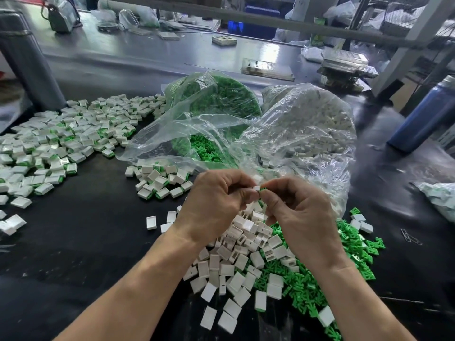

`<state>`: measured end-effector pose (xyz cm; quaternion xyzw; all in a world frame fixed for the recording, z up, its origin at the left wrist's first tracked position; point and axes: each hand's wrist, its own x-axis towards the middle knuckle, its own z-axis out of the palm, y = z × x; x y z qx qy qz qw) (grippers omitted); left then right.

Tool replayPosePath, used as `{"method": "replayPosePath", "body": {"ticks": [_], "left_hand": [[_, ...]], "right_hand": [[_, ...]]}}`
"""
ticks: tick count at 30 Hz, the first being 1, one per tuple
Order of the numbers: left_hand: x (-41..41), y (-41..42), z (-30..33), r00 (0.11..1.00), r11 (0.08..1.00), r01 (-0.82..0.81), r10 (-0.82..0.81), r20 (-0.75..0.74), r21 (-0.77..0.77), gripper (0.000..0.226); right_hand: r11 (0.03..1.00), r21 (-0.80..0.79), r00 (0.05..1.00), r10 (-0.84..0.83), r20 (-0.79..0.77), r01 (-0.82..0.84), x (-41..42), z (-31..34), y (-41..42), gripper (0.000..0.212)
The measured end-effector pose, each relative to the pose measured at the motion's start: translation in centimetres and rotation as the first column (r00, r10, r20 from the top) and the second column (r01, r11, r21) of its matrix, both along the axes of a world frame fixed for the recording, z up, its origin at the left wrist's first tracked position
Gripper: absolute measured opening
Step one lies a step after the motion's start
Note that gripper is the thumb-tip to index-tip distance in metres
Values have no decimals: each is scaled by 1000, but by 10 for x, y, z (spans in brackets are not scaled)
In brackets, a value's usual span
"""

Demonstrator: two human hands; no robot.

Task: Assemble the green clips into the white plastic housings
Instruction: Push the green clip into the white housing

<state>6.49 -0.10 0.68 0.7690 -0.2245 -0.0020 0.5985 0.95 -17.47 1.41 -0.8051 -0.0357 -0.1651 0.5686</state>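
Pinching a white housing [256, 188], the left hand [216, 205] is meeting the right hand [302, 212], which is pinching a green clip [264, 189], above the near worktop [86, 242] piles. Both parts are looking light, stiff, slippery; edge-holding suits.

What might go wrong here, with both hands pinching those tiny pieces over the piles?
1. The white housing and green clip are held only at the fingertips of the left hand and right hand; a slip would probably drop them into the loose pile below.
2. Finished pieces lie near the empty housings, so they may get mixed.
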Motion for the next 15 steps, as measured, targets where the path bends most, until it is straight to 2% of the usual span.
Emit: {"method": "replayPosePath", "body": {"ticks": [2,10,13,15], "left_hand": [[0,0,0,1000,1000,-3,3,24,27,9],[0,-1,1,999,999,9,-11,-36,-53,10],[0,-3,3,996,992,11,-23,-90,-124,9],[-2,-5,5,995,987,13,-28,-99,-159,9]], "right_hand": [[1000,26,1000,-5,-12,5,0,-1,0,12],[983,182,1000,11,-17,-8,2,-2,-2,17],[954,298,998,55,-38,-41,4,-1,-4,10],[934,355,996,70,-52,-47,4,-1,-4,17]]}}
